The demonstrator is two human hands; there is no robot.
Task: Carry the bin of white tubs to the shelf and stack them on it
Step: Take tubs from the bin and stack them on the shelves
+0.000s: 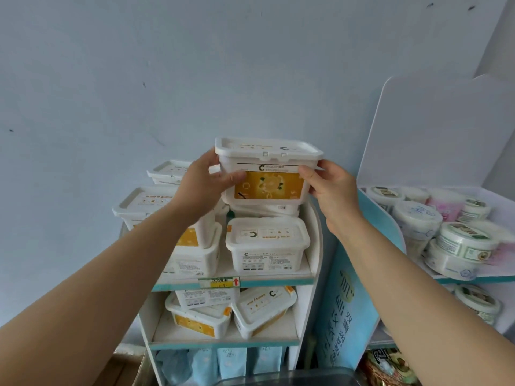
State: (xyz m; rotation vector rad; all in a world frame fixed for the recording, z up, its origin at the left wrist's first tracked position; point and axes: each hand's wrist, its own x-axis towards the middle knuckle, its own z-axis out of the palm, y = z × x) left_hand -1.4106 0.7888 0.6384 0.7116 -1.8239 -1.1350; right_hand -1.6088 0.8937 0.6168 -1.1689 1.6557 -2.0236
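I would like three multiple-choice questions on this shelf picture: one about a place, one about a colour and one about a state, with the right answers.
1. Where is the held tub?
A. over the right stack on the top shelf
B. on the floor
C. on the lower shelf

2. What colour is its front label?
A. green
B. yellow
C. red

3. Which hands grip it?
A. neither
B. the left only
C. both

Answers:
1 A: it sits over the right stack on the top shelf.
2 B: the panel is plainly yellow.
3 C: the left hand and the right hand curl round its sides.
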